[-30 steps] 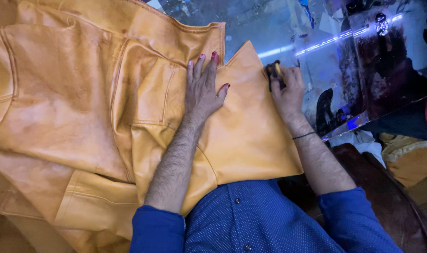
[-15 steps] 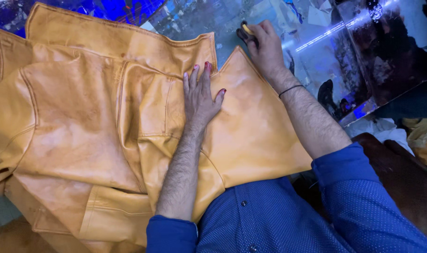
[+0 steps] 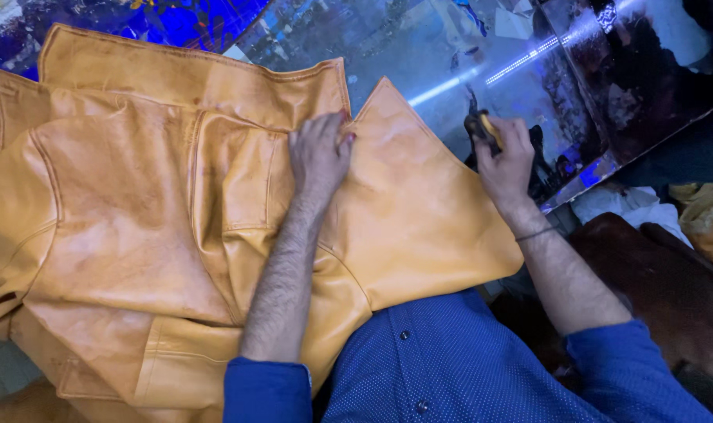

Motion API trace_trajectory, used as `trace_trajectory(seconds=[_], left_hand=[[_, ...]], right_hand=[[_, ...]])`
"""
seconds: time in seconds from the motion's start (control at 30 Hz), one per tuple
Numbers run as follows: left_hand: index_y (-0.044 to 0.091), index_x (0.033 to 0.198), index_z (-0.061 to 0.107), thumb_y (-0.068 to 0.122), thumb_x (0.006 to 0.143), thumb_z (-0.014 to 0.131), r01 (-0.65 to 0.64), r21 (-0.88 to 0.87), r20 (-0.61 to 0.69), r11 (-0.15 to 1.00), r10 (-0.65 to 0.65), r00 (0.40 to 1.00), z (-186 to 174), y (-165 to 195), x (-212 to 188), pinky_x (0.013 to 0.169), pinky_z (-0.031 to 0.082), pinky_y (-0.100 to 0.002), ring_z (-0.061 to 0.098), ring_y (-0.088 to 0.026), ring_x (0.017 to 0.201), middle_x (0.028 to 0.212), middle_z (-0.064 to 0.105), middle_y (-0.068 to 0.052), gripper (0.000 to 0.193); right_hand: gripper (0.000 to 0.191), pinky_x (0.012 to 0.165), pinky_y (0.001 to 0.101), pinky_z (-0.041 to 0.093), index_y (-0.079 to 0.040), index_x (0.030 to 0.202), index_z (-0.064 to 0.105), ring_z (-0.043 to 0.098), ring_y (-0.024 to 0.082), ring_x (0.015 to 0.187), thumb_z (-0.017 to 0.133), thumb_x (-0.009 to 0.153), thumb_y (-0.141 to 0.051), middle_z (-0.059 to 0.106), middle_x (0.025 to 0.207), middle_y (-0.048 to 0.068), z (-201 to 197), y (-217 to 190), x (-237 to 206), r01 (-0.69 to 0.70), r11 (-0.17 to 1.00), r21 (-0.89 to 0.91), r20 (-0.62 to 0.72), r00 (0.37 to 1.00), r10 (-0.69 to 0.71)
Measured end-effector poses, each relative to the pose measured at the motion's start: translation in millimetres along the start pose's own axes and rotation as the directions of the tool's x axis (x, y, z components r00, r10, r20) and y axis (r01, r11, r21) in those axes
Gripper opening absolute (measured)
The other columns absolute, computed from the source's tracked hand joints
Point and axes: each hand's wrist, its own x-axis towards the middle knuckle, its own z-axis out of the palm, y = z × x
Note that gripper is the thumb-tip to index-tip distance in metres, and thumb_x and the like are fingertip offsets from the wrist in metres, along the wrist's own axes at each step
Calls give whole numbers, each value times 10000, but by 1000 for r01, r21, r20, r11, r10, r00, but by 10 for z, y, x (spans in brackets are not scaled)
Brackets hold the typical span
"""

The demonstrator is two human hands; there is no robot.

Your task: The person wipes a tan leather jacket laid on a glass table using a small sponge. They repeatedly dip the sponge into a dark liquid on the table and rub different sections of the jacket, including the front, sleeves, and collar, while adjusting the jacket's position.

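- Before us, a glossy reflective table (image 3: 419, 47) bears a tan leather jacket (image 3: 137, 227).
- Our left hand (image 3: 319, 155) presses flat on it, fingers loose.
- Our right hand (image 3: 503, 153) is clamped around a small dark tool (image 3: 481, 125).

right hand (image 3: 507, 160): back from the far collar edge, now off the tan leather jacket (image 3: 137, 235) to the right, over the glossy worktop (image 3: 450, 47), gripping a small dark-and-yellow tool (image 3: 481, 125) | left hand (image 3: 319, 157): fingers (image 3: 342, 125) drawn together, no longer splayed, on the jacket | jacket: sits lower and wider in view
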Motion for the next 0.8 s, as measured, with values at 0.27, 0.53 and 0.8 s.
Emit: trace_trajectory(seconds=[0.27, 0.53, 0.8], left_hand=[[64, 1416, 525, 272, 699, 905, -83, 66, -200, 994, 94, 975, -553, -472, 678, 914, 482, -534, 577, -418, 1212, 1485, 445, -169, 838], [93, 1136, 713, 170, 934, 788, -34, 159, -172, 987, 62, 983, -473, -596, 1161, 881, 506, -539, 642, -410, 1037, 1174, 632, -145, 229], [76, 1337, 597, 86, 881, 696, -22, 178, -491, 984, 108, 865, -646, -145, 1302, 800, 555, -472, 660, -373, 990, 1280, 522, -262, 467]], right_hand=[[245, 1063, 273, 438, -50, 1275, 539, 564, 107, 1154, 580, 1038, -8, 602, 1219, 11, -195, -81, -1514, -455, 429, 780, 283, 869, 406], [299, 1076, 278, 420, -56, 1310, 532, 551, 108, 1174, 594, 1023, -2, 595, 1238, 8, 197, 193, -1043, -393, 378, 838, 241, 889, 390], [240, 1042, 282, 474, -45, 1277, 583, 596, 109, 1128, 656, 1049, -54, 650, 1199, -2, 553, 322, 216, -284, 474, 834, 94, 918, 384]])
